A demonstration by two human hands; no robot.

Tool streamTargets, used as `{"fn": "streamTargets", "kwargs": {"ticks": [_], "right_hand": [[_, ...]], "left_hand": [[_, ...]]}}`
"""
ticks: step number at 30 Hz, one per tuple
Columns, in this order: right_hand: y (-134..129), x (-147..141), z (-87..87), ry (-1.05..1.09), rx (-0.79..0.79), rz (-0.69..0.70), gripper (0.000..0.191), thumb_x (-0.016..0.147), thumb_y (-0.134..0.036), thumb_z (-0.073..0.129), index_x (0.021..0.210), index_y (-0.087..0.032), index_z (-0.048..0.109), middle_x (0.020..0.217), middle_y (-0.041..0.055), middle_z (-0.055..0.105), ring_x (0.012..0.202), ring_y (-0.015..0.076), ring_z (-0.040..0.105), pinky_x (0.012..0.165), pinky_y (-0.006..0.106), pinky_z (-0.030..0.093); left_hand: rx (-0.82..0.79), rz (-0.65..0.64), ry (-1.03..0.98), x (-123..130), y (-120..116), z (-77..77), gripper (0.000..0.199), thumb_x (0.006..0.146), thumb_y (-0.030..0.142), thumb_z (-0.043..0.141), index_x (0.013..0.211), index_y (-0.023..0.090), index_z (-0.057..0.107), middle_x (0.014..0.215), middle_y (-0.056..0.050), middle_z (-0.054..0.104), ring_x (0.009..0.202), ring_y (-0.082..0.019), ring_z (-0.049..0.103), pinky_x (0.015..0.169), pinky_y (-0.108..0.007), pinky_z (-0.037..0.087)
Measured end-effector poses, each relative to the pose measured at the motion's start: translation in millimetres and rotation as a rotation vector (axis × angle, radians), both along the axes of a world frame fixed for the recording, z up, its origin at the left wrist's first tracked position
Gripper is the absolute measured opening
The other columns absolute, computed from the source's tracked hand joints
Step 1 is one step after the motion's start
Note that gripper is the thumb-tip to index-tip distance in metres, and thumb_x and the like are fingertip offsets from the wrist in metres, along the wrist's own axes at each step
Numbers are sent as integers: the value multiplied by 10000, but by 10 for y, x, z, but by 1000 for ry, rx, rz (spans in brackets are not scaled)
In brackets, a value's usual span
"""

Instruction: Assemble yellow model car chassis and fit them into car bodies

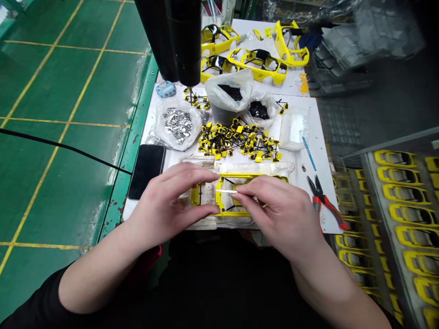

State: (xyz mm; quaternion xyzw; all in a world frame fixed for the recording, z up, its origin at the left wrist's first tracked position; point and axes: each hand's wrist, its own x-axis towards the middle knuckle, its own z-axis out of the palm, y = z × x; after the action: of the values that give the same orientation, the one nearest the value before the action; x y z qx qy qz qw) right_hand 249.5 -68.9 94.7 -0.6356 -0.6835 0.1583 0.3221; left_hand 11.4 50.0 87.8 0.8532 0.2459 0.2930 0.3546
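A yellow toy car body point(252, 214) lies in a worn white holding block point(206, 223) at the table's near edge. My left hand point(178, 196) spans one end of this body, thumb and index fingertips at its two opposite sides. Between the thumb and fingers of my right hand point(279, 205) is a thin white pointed stick point(225, 191), its tip over the crossbar of the body. Whether the tip touches the bar I cannot tell. My right hand covers part of the body's other end.
Behind the block lies a heap of small yellow-and-black parts point(236, 139). Bags hold silver pieces point(177, 125) and black pieces point(259, 110). A dark screwdriver machine point(171, 41) hangs overhead. A phone point(147, 171) lies left, red-handled pliers point(324, 203) right. Yellow shells point(260, 68) stand behind.
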Motion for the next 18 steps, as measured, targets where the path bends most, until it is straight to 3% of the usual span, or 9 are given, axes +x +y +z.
{"fn": "streamTargets", "kwargs": {"ticks": [3, 9, 18], "right_hand": [[55, 18, -84, -98, 69, 10, 140, 1117, -236, 697, 1052, -201, 816, 1027, 59, 806, 957, 209, 742, 880, 362, 584], [213, -41, -216, -269, 124, 47, 216, 1125, -178, 635, 1033, -206, 829, 1047, 82, 793, 989, 245, 714, 905, 406, 573], [311, -101, -263, -305, 140, 78, 182, 1108, -155, 658, 1079, -180, 836, 1076, 87, 798, 994, 251, 699, 923, 408, 562]], "left_hand": [[50, 74, -4, -89, 56, -76, 511, 874, 466, 972, 1297, 265, 767, 1221, -87, 811, 1118, -253, 771, 1023, -373, 625], [58, 200, 79, -171, 80, -248, 80, 1009, 309, 824, 1008, 236, 789, 1062, -63, 793, 1011, -222, 771, 939, -355, 612], [93, 142, 109, -196, 92, -250, 30, 996, 212, 805, 1020, 221, 791, 1043, -58, 812, 993, -216, 756, 922, -364, 595]]}}
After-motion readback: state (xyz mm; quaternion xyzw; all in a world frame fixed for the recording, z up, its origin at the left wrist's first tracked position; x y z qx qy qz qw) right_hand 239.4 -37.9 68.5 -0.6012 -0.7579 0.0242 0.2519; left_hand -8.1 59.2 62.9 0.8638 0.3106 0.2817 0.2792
